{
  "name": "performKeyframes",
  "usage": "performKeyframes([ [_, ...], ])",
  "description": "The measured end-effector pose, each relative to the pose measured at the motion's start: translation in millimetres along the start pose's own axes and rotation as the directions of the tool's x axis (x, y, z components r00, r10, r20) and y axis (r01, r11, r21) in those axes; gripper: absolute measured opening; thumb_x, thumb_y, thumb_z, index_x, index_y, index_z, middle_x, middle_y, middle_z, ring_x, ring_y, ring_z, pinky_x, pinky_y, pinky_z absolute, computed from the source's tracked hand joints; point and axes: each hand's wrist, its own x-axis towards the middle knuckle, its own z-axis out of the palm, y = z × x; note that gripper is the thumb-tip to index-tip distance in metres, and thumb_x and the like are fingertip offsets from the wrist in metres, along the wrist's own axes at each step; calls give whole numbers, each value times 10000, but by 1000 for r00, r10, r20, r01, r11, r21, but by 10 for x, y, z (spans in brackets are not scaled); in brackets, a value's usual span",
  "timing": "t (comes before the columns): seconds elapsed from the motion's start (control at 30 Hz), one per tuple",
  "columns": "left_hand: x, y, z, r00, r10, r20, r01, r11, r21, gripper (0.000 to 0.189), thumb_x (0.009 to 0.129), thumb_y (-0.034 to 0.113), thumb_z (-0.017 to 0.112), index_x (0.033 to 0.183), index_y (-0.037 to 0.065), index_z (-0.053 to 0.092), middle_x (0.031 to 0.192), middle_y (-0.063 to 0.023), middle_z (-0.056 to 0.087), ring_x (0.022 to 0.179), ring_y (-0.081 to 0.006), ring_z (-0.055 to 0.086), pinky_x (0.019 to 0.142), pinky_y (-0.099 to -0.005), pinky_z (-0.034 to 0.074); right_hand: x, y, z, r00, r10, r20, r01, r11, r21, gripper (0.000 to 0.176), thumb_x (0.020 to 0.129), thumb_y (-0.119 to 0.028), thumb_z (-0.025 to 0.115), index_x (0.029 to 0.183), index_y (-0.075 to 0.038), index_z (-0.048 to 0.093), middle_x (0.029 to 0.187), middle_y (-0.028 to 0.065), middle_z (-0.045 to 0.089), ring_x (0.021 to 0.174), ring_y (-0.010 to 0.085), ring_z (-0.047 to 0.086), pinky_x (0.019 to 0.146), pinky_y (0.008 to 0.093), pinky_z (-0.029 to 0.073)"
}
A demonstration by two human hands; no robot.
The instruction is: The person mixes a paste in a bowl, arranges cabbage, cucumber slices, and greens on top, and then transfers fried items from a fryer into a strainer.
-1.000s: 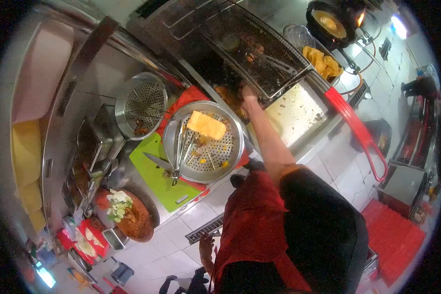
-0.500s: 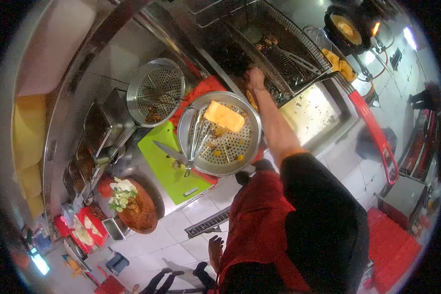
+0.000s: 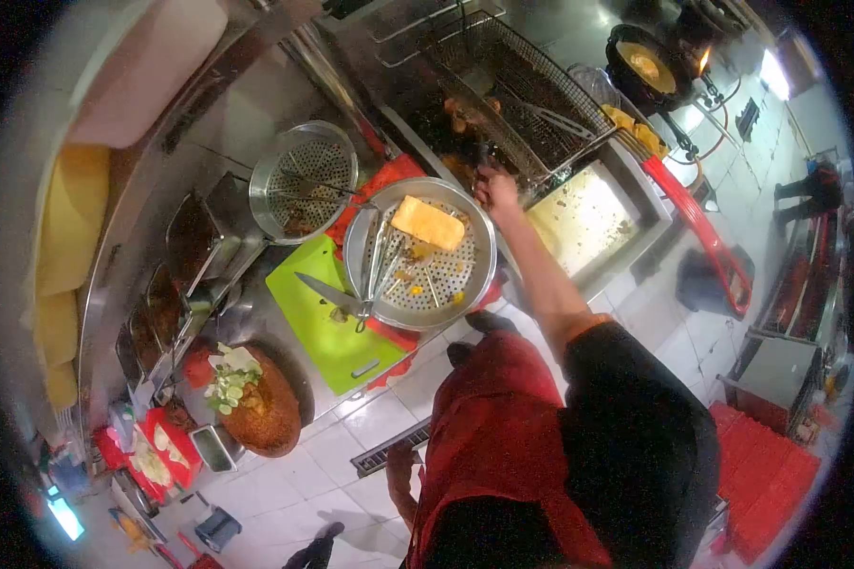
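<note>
My right hand point(image 3: 496, 188) is closed at the near edge of the fryer point(image 3: 436, 133). Its fingers wrap a thin dark thing, perhaps a handle, that I cannot make out. Browned pieces of food point(image 3: 462, 114) show in the dark oil just beyond. Left of that arm stands a perforated metal strainer pan point(image 3: 489, 251), holding a yellow-orange block point(image 3: 428, 223), crumbs and metal tongs point(image 3: 381, 256). Low beside the red apron point(image 3: 493, 408) hangs my left hand point(image 3: 402, 484), its fingers not clear. A knife point(image 3: 327, 292) lies on the green cutting board point(image 3: 313, 332).
A wire fry basket point(image 3: 560, 90) sits over the fryer's far part, tongs resting in it. Red-handled tool point(image 3: 697, 223) juts out at right. A pan point(image 3: 647, 64) stands near a burner flame point(image 3: 703, 61). Left are a second strainer point(image 3: 304, 175) and a brown oval board point(image 3: 266, 417).
My right hand has drawn slightly back toward me, and browned food now shows in the fryer. My left hand has shifted slightly left. The whole view has tilted a little.
</note>
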Motion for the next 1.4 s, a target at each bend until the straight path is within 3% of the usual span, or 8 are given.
performKeyframes([
  [0.17,196,-259,-251,713,475,516,-562,-54,825,182,896,81,542,1026,60,668,1012,-66,683,848,-199,629,720,-359,529,-614,-138,-182,999,28,43,-28,999,15,524,932,-6,445,1437,-73,319,876,101,579,439,107,350,355,242,257],
  [0.2,193,-275,-224,710,479,517,-565,-52,824,182,896,81,542,1026,60,668,1012,-66,683,848,-199,629,720,-359,529,-695,-170,-249,999,23,45,-24,1000,11,524,932,-6,445,1437,-73,319,876,101,579,439,107,350,355,242,257],
  [0.27,209,-287,-127,945,291,150,-306,947,95,206,956,121,519,1118,61,630,1028,-86,679,876,-194,646,721,-356,527,-889,-240,-396,995,74,68,-76,997,24,554,934,-13,451,1458,-81,285,885,97,581,437,105,342,354,238,262],
  [0.4,31,203,50,997,28,77,12,880,-475,276,942,118,553,1213,69,573,1029,-101,680,861,-192,659,723,-331,530,-1461,-473,-688,980,135,145,-125,989,-77,543,931,-16,450,1449,-74,298,841,55,550,454,73,336,354,207,246],
  [0.6,535,-143,-228,900,412,145,-425,902,75,299,950,59,547,1248,45,531,992,-94,639,787,-152,653,649,-278,516,-2323,-636,-1077,987,160,-9,-160,976,-147,568,920,-7,456,1470,-69,325,816,43,521,474,41,337,327,191,217],
  [0.73,372,507,-192,998,6,62,-14,990,137,366,931,230,616,1251,68,538,1020,-121,648,835,-177,650,687,-305,498,-2876,-860,-1178,986,162,-39,-167,959,-230,545,923,-17,468,1456,-66,365,828,34,518,486,35,333,330,166,232],
  [1.27,501,219,-302,973,204,107,-225,942,249,328,880,195,610,1160,26,580,992,-59,632,890,-153,588,772,-306,486,-4302,-993,-254,988,123,-91,-153,796,-585,559,898,-38,528,1445,-114,442,914,40,547,512,31,362,402,177,301],
  [1.4,401,329,-306,990,73,117,-92,982,166,338,867,181,614,1174,45,579,1002,-61,634,896,-160,592,768,-309,489,-3865,-516,-314,554,-323,767,722,-272,-636,596,840,22,550,1416,-101,460,871,184,585,661,289,635,522,370,507],
])
